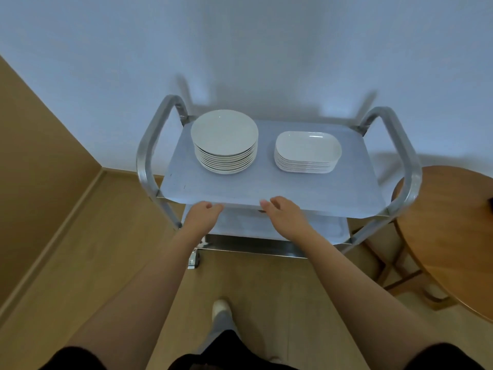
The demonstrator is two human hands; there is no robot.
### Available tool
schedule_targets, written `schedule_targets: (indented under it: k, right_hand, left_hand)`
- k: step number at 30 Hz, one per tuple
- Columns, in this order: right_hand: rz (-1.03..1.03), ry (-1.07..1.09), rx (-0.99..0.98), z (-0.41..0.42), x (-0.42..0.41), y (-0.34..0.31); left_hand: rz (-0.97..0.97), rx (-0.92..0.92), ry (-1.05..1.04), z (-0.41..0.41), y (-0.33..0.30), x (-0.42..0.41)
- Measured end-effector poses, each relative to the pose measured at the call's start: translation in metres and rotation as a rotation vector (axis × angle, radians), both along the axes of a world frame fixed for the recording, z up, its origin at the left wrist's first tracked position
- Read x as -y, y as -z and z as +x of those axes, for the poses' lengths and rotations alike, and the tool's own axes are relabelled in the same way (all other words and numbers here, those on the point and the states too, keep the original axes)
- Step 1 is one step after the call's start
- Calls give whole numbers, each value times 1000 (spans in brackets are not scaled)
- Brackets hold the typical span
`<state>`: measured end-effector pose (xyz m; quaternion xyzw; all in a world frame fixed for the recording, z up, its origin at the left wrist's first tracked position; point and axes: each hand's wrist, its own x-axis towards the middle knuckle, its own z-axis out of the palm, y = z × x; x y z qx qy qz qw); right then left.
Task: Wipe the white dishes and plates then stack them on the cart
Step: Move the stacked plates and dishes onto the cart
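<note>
A metal cart (277,194) is seen against the wall, its top shelf bearing two neat stacks well apart: round plates (224,141) at left, oblong dishes (308,152) at right. Stacking is judged largely done; no cloth is seen. The left hand (204,213) and right hand (282,212) are held empty, fingers loosely curled, at the shelf's near edge.

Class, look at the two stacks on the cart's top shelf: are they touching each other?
Apart. The head view shows bare shelf between the stack of round plates and the stack of rectangular dishes.
</note>
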<state>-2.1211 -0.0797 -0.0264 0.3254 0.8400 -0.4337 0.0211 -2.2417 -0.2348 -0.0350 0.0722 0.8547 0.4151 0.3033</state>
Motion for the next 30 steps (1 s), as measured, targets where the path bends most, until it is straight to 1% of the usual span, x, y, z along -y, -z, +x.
schedule_targets:
  k: [2,5,7,9,12,16,18,22,26,30]
  right_hand:
    - [-172,154,-58,-17,-4,-3]
    - [-504,378,-76,-54,-17,-4]
    - [-608,455,-99,-81,-29,-3]
    - [-614,508,-128,-110,-43,-1]
    - [-525,556,-142,-153,-64,0]
    - [-369,518,-142,-197,-88,1]
    - [-341,494,-136,-213,-96,7]
    - [-367,425,-69,-238,-112,22]
    - [-419,396,-13,-264,-135,27]
    - [-584,337,42,-290,-157,29]
  left_hand:
    - [63,62,-131,-18,-2,-6]
    - [175,177,-245,-54,-3,-18]
    - [215,240,-268,-79,-2,-28]
    - [257,277,-290,-106,8,-36]
    - [309,370,-342,-139,15,-47]
    - [412,448,-403,-171,21,-63]
    - [422,459,-403,-183,24,-72]
    - [415,515,-466,-194,35,-85]
    - [433,559,-602,-199,44,-97]
    - [400,540,-716,-200,46,-107]
